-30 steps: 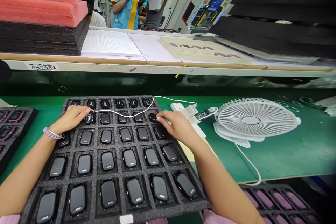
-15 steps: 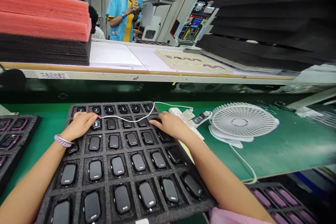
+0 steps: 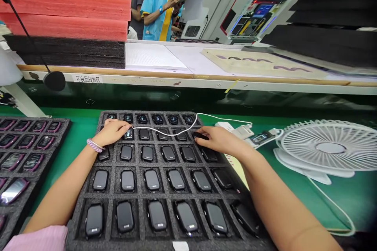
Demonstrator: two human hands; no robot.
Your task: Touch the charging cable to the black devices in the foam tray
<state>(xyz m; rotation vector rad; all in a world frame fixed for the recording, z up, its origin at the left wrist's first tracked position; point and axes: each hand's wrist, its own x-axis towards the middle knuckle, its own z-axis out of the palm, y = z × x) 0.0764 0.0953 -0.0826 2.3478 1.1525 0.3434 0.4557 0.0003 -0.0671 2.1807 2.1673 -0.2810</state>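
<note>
A black foam tray (image 3: pixel 112 180) holds several rows of black smartwatch bodies, one per pocket; those in the far row have lit screens. My left hand (image 3: pixel 113 131) rests on the second row at the left, fingers on a lit watch (image 3: pixel 128 134) joined to a white cable (image 3: pixel 167 133). My right hand (image 3: pixel 218 140) lies flat at the right end of that row, fingertips on a dark watch (image 3: pixel 200 136). The cable runs across the row between both hands and off to the right.
A white power strip with chargers (image 3: pixel 240 130) and a white fan (image 3: pixel 328 149) lie right of the tray on the green mat. Another foam tray with purple watches (image 3: pixel 26 145) sits at left. Foam stacks (image 3: pixel 70 27) sit on the shelf behind; two people stand beyond.
The view has swung left, so the tray and fan sit further right in frame. Both hands stay on the same second-row watches with hardly any movement.
</note>
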